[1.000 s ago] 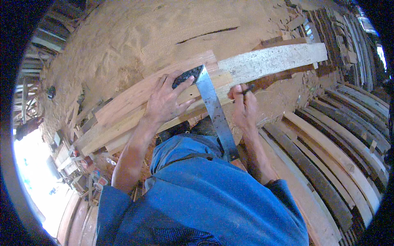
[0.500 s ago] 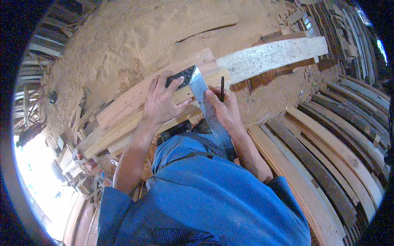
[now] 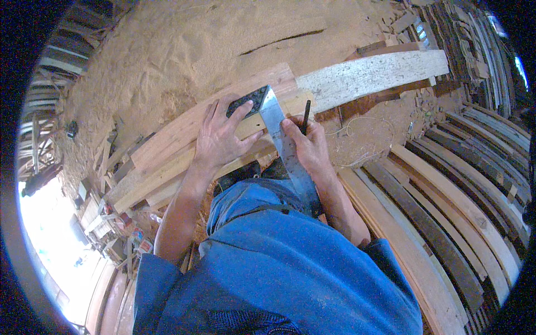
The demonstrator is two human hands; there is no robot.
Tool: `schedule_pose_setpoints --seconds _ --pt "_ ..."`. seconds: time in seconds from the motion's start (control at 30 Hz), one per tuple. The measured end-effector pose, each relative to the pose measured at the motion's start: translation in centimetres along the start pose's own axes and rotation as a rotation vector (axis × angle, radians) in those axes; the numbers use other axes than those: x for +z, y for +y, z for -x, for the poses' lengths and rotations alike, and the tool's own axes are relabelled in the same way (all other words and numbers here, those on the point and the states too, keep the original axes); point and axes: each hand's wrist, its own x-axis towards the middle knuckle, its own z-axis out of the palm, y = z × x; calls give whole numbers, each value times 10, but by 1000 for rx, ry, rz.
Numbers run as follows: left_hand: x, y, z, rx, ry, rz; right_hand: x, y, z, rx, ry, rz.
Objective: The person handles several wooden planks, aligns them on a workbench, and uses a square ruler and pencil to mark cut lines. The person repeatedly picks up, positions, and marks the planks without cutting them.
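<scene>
A carpenter's square (image 3: 281, 125) with a black handle and a long metal blade lies across a narrow light wooden board (image 3: 162, 180). My left hand (image 3: 219, 134) presses its fingers on the handle, which sits along the wood, with the thumb held apart below. In my right hand (image 3: 311, 146) a dark pencil (image 3: 306, 116) stands nearly upright between the fingers, while the thumb touches the right edge of the blade. The pencil's lower end is hidden by the hand. The blade's near end reaches down toward my blue shirt.
A wider pinkish plank (image 3: 173, 133) lies just beyond, and a whitish speckled plank (image 3: 374, 70) extends to the right. Long stacked boards (image 3: 446, 201) fill the right side. Sawdust (image 3: 184, 44) covers the ground ahead. Wood scraps (image 3: 109, 156) lie at left.
The square has shifted very slightly to the right. The pencil in my right hand leans a little more to the right and sits slightly higher; my left hand stays on the handle.
</scene>
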Motion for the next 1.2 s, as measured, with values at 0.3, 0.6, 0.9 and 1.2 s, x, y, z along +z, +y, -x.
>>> schedule_pose_setpoints --seconds 0.3,0.6,0.9,1.2 --pt "1 0 0 -28 -28 28 1 -4 2 -7 10 5" --pt "0 1 -1 3 -6 3 0 -2 0 -4 13 1" --pt "0 1 -1 1 -6 -3 -2 0 -1 23 -8 43" --pt "2 -3 1 -26 -27 18 -22 -21 11 -379 364 95"
